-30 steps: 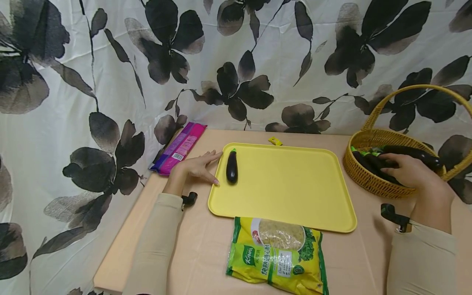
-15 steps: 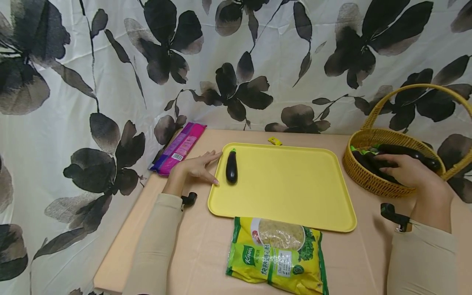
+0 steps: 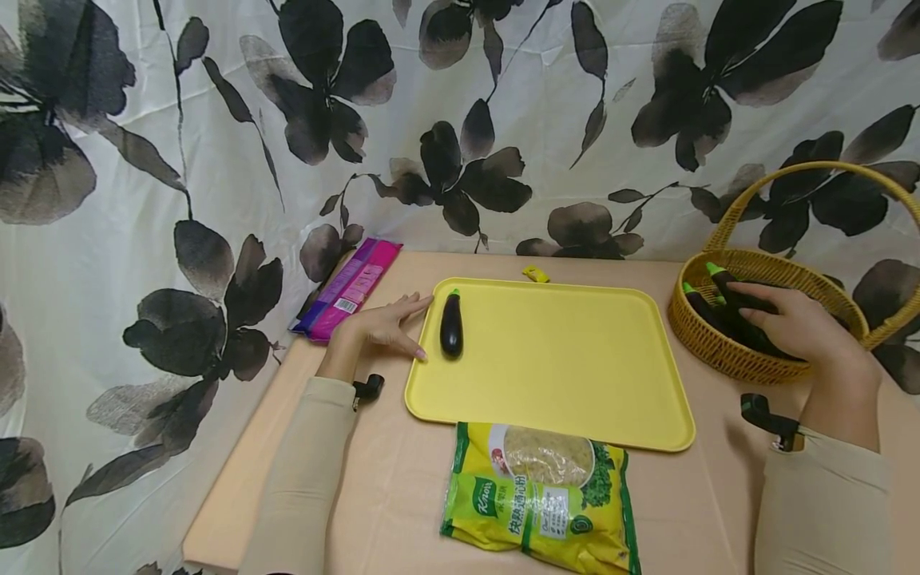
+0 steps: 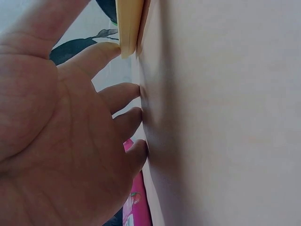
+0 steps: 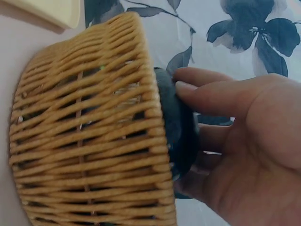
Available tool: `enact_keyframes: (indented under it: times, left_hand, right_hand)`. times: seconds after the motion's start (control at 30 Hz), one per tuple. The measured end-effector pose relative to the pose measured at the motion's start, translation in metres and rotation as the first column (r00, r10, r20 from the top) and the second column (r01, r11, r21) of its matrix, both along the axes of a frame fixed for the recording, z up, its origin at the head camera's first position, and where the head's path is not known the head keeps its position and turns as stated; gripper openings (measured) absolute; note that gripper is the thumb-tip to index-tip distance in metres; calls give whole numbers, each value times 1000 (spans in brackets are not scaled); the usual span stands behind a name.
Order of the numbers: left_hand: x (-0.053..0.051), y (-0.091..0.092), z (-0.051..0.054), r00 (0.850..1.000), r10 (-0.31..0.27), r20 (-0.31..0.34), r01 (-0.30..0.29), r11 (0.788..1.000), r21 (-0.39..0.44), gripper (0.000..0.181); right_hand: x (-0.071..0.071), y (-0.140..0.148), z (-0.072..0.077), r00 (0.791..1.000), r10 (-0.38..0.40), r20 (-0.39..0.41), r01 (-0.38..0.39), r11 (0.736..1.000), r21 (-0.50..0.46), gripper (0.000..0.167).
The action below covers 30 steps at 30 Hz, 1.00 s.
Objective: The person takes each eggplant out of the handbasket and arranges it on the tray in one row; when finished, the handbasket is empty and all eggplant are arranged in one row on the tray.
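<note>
Inside the wicker basket on the right, my right hand grips a dark eggplant whose green stem end is raised toward the back. Other eggplants lie beneath and beside it, partly hidden by the hand. In the right wrist view, thumb and fingers curl round the dark eggplant above the basket rim. My left hand touches the left edge of the yellow tray, fingers spread and fairly straight. One eggplant lies lengthwise near the tray's left end.
A yellow-green Knorr packet lies against the tray's front edge. A pink-purple packet is at the table's back left. Behind the tray sits a small yellow wrapped item. The basket's tall handle arches over it, before a floral curtain.
In the basket my right hand has taken hold of an eggplant and lifted it slightly, its stem end now higher. The left hand and the tray stay put.
</note>
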State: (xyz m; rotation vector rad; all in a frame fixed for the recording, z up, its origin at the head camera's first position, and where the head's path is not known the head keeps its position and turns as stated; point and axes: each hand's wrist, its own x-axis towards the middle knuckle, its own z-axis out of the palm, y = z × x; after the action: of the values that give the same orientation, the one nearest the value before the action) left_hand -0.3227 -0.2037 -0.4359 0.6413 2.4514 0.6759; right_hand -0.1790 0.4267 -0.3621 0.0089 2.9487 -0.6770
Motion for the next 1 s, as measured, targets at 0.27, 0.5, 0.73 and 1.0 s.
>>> enact_keyframes:
  times: [0.27,0.5,0.73,1.0]
  left_hand:
    - [1,-1,0,1000,-3,2,3,1000,1,130]
    - [1,-2,0,1000,-11,5,11,1000,19,129]
    - [1,-2,1,1000,-12,9,12,1000,22,129]
    - [2,-2,3,1000,-11,14,11,1000,14,127]
  right_hand:
    - [2,-21,6,990,-27,-135,6,988,-152,58]
    - [-4,-54,4,971,-81,-224,-4,936,-353,58]
    - [-14,-87,4,975,-1,-222,-102,888,-449,56]
    - [-23,-115,-1,986,40,-164,-116,867,-484,59]
